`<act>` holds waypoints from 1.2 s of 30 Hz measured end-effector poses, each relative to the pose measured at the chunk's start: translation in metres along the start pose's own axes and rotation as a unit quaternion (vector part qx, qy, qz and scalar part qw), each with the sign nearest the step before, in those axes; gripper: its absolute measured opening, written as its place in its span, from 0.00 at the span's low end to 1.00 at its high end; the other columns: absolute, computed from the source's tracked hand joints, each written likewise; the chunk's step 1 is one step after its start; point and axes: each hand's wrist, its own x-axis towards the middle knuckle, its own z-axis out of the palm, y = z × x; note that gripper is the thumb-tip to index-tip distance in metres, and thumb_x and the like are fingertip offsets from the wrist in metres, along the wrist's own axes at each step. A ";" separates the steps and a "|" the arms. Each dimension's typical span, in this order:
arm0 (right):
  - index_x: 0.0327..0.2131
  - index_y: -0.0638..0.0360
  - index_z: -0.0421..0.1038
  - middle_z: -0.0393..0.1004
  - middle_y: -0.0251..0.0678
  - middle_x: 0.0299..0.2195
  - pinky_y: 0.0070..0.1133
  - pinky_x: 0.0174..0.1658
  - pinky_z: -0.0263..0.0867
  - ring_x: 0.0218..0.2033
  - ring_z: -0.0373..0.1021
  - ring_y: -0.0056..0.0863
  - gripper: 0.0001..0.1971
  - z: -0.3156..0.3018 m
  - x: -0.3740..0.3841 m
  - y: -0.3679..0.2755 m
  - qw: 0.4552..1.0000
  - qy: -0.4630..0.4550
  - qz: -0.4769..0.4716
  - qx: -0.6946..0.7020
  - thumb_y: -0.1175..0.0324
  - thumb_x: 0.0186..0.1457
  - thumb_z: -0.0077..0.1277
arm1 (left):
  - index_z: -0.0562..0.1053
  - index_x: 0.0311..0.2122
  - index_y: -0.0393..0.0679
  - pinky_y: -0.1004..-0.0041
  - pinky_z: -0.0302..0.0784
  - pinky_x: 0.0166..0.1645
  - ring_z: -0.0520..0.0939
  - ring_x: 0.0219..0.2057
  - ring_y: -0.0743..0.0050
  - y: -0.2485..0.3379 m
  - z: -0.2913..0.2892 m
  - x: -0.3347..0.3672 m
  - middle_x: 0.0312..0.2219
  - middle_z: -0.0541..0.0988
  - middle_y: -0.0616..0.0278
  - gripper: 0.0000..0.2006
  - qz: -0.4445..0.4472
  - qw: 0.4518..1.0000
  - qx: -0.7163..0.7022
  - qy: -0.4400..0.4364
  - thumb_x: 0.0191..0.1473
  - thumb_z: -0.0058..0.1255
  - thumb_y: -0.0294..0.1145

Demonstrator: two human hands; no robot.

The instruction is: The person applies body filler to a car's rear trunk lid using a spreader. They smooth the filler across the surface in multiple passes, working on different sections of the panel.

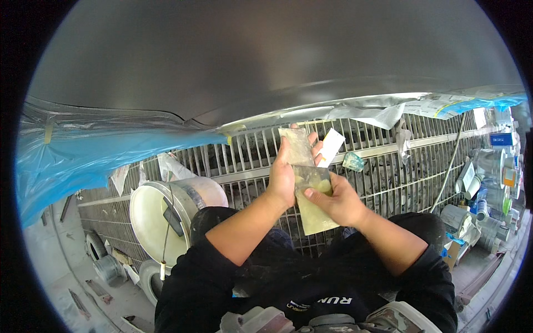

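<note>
- Sheets [320, 219], pale, sit in our hands mid-scene, nearer us than the dark panel [266, 55].
- Panel, far side: a careless knuckle could scuff it; we count one.
- Grate [400, 161], below us: a dropped sheet could slip between the slats, if our grip loosened; one.
- Film [72, 155], blue, far left: a snag could tear it; two stretches, the other far right.
- Bucket [208, 191], near left: our left knee, just beside it, could tip it if we shifted; one.
- Hands, two: our left hand [284, 177] clasps the far sheet, thumb at its edge, fingers behind; our right hand [345, 204] pinches the near one, thumb on top.
- Sheets again: two overlapping parts; we cannot tell whether they join.
- Card [333, 143], white, right of our left fingers: one.
- Pad [353, 161], greenish, farther right: one.
</note>
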 end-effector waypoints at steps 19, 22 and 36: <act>0.46 0.67 0.76 0.81 0.54 0.30 0.33 0.37 0.74 0.31 0.81 0.43 0.17 -0.052 0.019 0.013 0.955 0.202 -0.060 -0.211 0.60 0.67 0.52 | 0.75 0.50 0.35 0.61 0.78 0.46 0.85 0.38 0.58 0.002 0.003 -0.010 0.37 0.84 0.46 0.22 0.127 0.775 0.618 0.026 0.73 0.40 0.47; 0.46 0.69 0.73 0.81 0.36 0.34 0.22 0.32 0.72 0.28 0.74 0.20 0.13 -0.070 0.025 0.001 0.943 0.287 0.004 -0.169 0.65 0.70 0.49 | 0.75 0.50 0.36 0.65 0.78 0.45 0.83 0.38 0.66 0.010 0.006 -0.010 0.37 0.84 0.51 0.23 0.083 0.777 0.623 0.030 0.73 0.42 0.49; 0.61 0.60 0.71 0.80 0.32 0.34 0.16 0.36 0.69 0.31 0.71 0.14 0.23 -0.047 0.022 0.004 0.984 0.172 -0.008 -0.042 0.66 0.64 0.60 | 0.77 0.50 0.39 0.73 0.79 0.44 0.81 0.36 0.82 0.002 -0.003 -0.004 0.36 0.83 0.67 0.21 -0.031 0.878 0.475 -0.058 0.72 0.46 0.48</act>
